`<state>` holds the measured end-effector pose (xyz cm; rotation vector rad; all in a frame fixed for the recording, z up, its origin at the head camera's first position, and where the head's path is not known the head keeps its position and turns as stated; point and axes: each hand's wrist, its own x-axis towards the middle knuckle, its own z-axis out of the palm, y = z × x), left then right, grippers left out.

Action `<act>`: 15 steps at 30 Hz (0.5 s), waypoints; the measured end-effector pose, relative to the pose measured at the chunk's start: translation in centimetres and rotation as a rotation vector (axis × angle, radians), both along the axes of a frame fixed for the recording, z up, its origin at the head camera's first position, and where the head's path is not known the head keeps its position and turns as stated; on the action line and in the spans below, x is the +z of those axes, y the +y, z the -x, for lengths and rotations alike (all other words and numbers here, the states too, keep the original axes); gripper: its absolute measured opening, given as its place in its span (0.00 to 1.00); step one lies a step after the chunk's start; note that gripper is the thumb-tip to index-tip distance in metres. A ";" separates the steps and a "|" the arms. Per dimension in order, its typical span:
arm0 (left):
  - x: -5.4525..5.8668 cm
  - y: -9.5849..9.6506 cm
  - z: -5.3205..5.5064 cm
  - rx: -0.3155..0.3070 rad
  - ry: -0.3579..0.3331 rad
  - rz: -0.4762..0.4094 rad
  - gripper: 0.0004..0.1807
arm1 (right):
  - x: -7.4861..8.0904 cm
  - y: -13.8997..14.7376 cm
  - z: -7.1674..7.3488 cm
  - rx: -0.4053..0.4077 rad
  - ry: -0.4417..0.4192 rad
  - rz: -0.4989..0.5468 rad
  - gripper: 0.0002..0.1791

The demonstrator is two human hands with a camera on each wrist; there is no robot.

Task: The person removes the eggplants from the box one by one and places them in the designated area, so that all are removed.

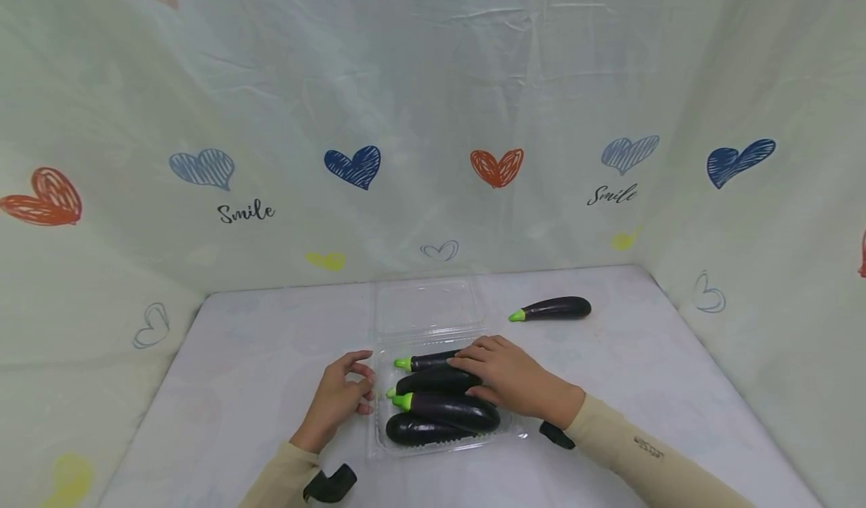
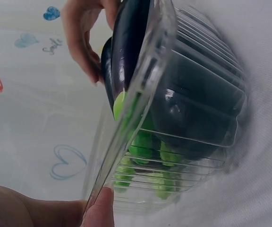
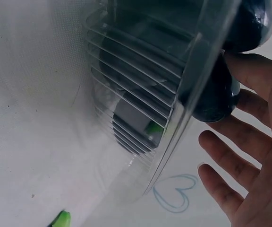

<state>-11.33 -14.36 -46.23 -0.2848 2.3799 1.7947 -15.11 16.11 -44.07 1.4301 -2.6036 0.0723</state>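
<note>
A clear plastic clamshell box (image 1: 376,436) holds several dark eggplants with green stem ends, piled above its rim. My left hand (image 1: 340,395) is at the box's left side; in the left wrist view its thumb (image 2: 102,208) and a finger pinch the rim. My right hand (image 1: 507,376) reaches over the right part of the pile. It grips the blunt end of one eggplant (image 1: 433,380), thumb on the near side and fingers across the far side. In the right wrist view that eggplant (image 3: 216,97) sits at the rim, the other fingers spread loosely.
The box's hinged lid (image 1: 426,305) lies open behind it. One loose eggplant (image 1: 558,308) rests on the white-covered table (image 1: 271,343) at the back right. A white curtain (image 1: 433,102) printed with hearts surrounds the table at the back and sides.
</note>
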 end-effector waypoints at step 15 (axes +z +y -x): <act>0.2 0.0 0.0 0.000 -0.002 -0.001 0.26 | -0.3 -0.3 0.2 0.013 0.023 -0.002 0.29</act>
